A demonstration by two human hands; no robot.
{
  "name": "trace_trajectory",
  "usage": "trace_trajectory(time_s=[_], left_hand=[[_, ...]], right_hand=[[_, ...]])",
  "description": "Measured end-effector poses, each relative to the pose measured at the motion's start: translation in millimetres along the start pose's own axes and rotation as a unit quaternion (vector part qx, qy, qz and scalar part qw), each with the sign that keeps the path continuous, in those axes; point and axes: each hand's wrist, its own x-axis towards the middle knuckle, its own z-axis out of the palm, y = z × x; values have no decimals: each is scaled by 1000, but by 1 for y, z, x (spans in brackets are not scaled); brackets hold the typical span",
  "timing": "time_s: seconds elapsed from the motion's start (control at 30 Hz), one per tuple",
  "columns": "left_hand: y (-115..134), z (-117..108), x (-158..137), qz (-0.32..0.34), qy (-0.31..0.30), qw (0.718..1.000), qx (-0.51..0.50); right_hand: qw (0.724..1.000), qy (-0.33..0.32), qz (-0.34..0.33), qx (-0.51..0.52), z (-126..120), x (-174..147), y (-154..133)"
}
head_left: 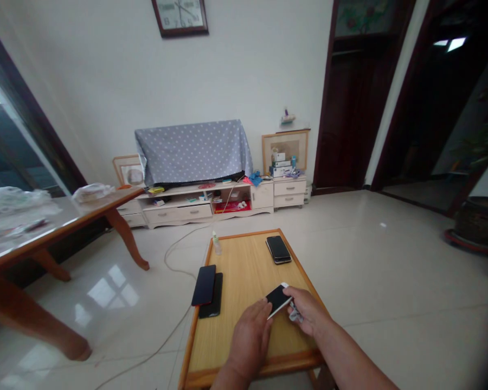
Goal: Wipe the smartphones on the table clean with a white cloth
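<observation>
Head view, lower centre: left hand (250, 336), right hand (307, 309) grasping white phone (278, 299) by opposite ends, likely for steadiness; cloth (295, 313) in right grip; dark phones (204, 285) edging table (244, 265), perhaps for room.

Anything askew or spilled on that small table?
No spill shows on the wooden table. The left phone stack looks askew: its upper phone sits well off the lower one, near the table's edge.

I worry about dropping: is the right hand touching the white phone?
Touching. The head view shows the right hand gripping the white phone, its thumb over the front near the far end.
</observation>
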Motion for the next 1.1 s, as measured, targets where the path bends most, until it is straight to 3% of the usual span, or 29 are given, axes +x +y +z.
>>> trace_trajectory(time_s=[0.07, 0.17, 0.27, 0.4, 0.77, 1.1], left_hand=[[-4, 2, -5, -17, 14, 1000, 8], [-11, 5, -13, -115, 52, 992, 19], [-17, 7, -19, -178, 41, 983, 19], [-17, 4, -22, -189, 36, 981, 23], [-15, 1, -21, -219, 34, 975, 22], [-11, 1, -21, -230, 25, 972, 29]], right_hand=[[1000, -9, 0, 6, -4, 0, 3], [1000, -27, 4, 14, -8, -1, 7], [999, -52, 11, 11, -9, -2, 12], [998, -57, 6, -16, -8, -3, 19], [984, 18, -53, -169, -15, -3, 27], [985, 42, -89, -142, -29, -14, 11]])
